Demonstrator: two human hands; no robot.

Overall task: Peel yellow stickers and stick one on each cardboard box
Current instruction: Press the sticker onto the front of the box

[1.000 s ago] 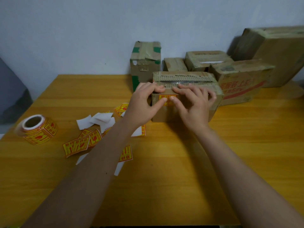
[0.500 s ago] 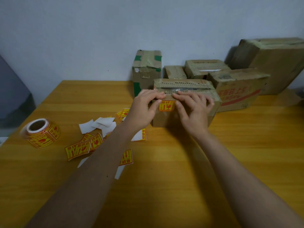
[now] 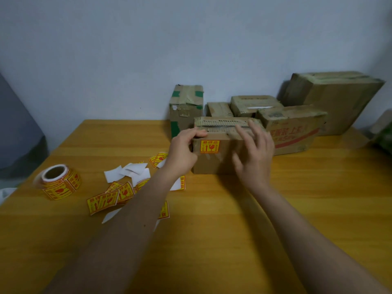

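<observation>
Left hand grips box, its sticker facing the camera.

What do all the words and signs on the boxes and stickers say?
Yellow sticker on the front box: red Chinese characters, an up arrow and a broken-glass sign; characters too blurred to read.
Box with red print: large red Chinese characters above a red stripe; too blurred to read.
Sticker roll: same red print; unreadable.
Loose stickers on the table: same print; unreadable.
Other boxes: nothing readable.
</observation>
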